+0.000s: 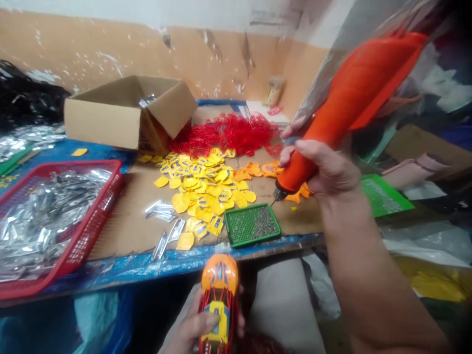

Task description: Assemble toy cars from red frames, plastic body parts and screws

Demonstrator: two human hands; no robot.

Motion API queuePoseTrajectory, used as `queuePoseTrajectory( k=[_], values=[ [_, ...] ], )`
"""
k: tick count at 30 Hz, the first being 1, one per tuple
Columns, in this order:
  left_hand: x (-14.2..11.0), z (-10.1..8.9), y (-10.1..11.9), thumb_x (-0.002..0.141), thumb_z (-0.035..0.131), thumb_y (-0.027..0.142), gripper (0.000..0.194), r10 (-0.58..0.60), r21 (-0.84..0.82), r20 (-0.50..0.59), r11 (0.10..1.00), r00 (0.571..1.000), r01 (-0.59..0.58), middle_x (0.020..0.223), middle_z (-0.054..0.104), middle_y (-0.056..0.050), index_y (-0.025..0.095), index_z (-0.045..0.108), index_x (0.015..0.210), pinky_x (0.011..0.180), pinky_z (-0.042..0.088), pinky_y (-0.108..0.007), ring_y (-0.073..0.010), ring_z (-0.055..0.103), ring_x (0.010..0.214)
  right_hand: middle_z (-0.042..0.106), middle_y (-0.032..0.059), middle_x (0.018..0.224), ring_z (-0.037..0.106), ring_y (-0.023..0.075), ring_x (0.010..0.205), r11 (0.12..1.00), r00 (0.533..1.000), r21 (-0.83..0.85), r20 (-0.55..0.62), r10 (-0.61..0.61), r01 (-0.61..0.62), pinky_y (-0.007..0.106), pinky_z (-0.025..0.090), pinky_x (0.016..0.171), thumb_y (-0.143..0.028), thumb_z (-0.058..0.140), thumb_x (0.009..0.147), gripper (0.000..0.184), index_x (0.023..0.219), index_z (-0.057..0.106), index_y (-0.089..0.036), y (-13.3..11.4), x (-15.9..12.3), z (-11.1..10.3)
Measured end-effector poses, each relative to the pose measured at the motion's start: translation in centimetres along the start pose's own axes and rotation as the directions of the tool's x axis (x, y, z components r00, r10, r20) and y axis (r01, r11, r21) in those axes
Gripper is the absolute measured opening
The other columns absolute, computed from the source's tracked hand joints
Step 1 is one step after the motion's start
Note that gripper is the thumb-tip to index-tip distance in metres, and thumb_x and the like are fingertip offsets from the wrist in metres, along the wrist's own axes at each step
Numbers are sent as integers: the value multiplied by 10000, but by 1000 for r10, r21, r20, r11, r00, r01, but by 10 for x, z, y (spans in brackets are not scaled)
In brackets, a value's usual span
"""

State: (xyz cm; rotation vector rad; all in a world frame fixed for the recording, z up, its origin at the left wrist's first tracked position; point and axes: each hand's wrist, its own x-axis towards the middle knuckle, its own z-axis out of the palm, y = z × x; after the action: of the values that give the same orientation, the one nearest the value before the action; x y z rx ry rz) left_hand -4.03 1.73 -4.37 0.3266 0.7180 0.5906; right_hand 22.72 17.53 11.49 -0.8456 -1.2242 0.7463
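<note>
My left hand (191,324) is closed around a toy car (220,290) with an orange hood, red bars and a yellow roof panel, below the table's front edge. The thumb lies on the yellow panel. Up at the right, my right hand (328,169) grips an orange electric screwdriver (342,98). Its tip points down and left, just above a green tray (239,241) holding many small screws (265,223). Yellow plastic panels (202,187) lie heaped behind the tray. Several orange parts (254,169) sit in a row near the screwdriver.
A red basket (110,196) of shiny silver pieces stands at the left. Behind it is an open cardboard box (103,120). Red plastic frames (236,132) are piled toward the wall. A few silver strips (160,210) lie left of the yellow heap. A bright green tray (387,196) sits at right.
</note>
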Motion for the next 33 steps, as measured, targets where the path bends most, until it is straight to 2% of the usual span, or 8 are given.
queuePoseTrajectory(
  k=[4, 8, 11, 15, 20, 25, 29, 33],
  values=[
    [1, 9, 15, 685, 764, 350, 562, 31, 23, 13, 999, 999, -32, 955, 754, -155, 152, 645, 1198, 793, 568, -361, -291, 716, 885, 600, -14, 891, 571, 89, 536, 986, 987, 39, 29, 159, -160, 295, 522, 542, -370, 841, 589, 375, 827, 586, -230, 8, -21, 0],
    [8, 17, 17, 628, 787, 308, 582, 119, -16, -3, 993, 993, -119, 1091, 734, -157, 154, 658, 1175, 954, 523, -447, -351, 689, 1019, 590, -12, 886, 571, 91, 535, 984, 984, -22, -2, 177, -177, 304, 533, 542, -426, 830, 622, 427, 924, 593, -239, 20, -29, -3],
    [14, 18, 13, 661, 763, 314, 546, 85, 7, 15, 996, 996, -85, 980, 749, -170, 131, 652, 1163, 889, 549, -442, -345, 713, 933, 570, -40, 769, 570, 99, 533, 988, 989, -35, -12, 149, -150, 304, 538, 552, -427, 783, 702, 388, 974, 572, -248, 22, -34, -4],
    [18, 20, 15, 671, 777, 291, 516, 81, -2, -41, 997, 996, -81, 938, 756, -145, 144, 630, 1143, 783, 587, -375, -280, 729, 819, 504, -57, 658, 534, 97, 514, 995, 995, -22, -27, 97, -97, 301, 524, 551, -447, 752, 747, 302, 848, 557, -240, 20, -42, -1],
    [21, 27, 19, 697, 768, 272, 530, 41, -35, -119, 998, 992, -46, 889, 760, -150, 137, 578, 1172, 720, 589, -325, -245, 730, 772, 480, -60, 627, 512, 98, 499, 994, 996, 61, -29, 90, -88, 312, 504, 545, -385, 775, 742, 286, 767, 529, -240, 27, -48, 12],
    [24, 25, 16, 705, 776, 277, 559, 29, -55, -89, 998, 996, -34, 893, 752, -160, 118, 547, 1190, 724, 584, -329, -243, 721, 776, 485, -61, 629, 508, 96, 485, 980, 994, 171, -25, 102, -97, 319, 501, 571, -359, 776, 732, 281, 783, 526, -241, 45, -45, 24],
    [21, 23, 14, 725, 780, 296, 575, -13, -81, -102, 997, 995, 5, 930, 752, -166, 147, 513, 1212, 707, 586, -324, -255, 727, 816, 480, -55, 648, 502, 101, 493, 985, 993, 128, -10, 120, -118, 323, 490, 578, -385, 768, 752, 291, 861, 536, -246, 56, -44, 30],
    [18, 25, 15, 748, 755, 292, 555, -20, -88, -99, 996, 995, 11, 925, 745, -156, 157, 500, 1222, 612, 575, -293, -235, 717, 752, 459, -54, 641, 491, 103, 484, 990, 994, 81, -8, 112, -111, 327, 492, 570, -442, 772, 753, 326, 846, 519, -258, 64, -45, 32]
  ],
)
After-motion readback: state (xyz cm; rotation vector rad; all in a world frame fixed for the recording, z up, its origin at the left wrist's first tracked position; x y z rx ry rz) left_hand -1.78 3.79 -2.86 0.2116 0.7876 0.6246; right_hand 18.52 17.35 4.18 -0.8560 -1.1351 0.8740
